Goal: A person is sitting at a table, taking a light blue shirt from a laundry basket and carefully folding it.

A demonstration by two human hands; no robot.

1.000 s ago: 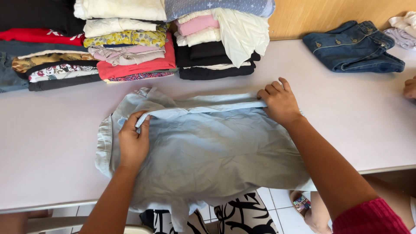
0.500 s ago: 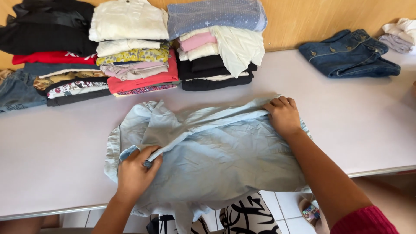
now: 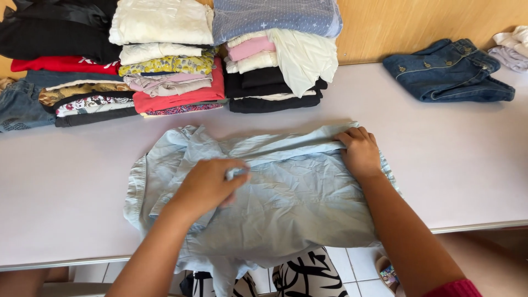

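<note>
1. Plainly, the work in hand is folding a pale blue shirt, which lies spread on the white table, its lower edge hanging over the near rim.

2. The person's left hand rests on the middle of the shirt, fingers curled around a small bunch of the cloth near a fold line; the grip looks narrow and closed on fabric.

3. The right hand lies at the shirt's upper right, fingers bent over a long folded band of cloth and pressing it down; whether it pinches the fabric or only pins it flat, I cannot tell.

4. Done so far, by my judgement: the top edge is turned over into a narrow strip running between the two hands, and the left side is partly gathered inward.

5. Left to do, I judge: the shirt is wide, wrinkled and loose at the left and bottom, so most of the folding remains before it makes a compact bundle.

6. Behind it, against the wooden wall, stand three stacks of folded clothes, neatly piled and well apart from the shirt.

7. To the right lie folded blue jeans, and beyond them, at the corner, a pale crumpled garment.
</note>
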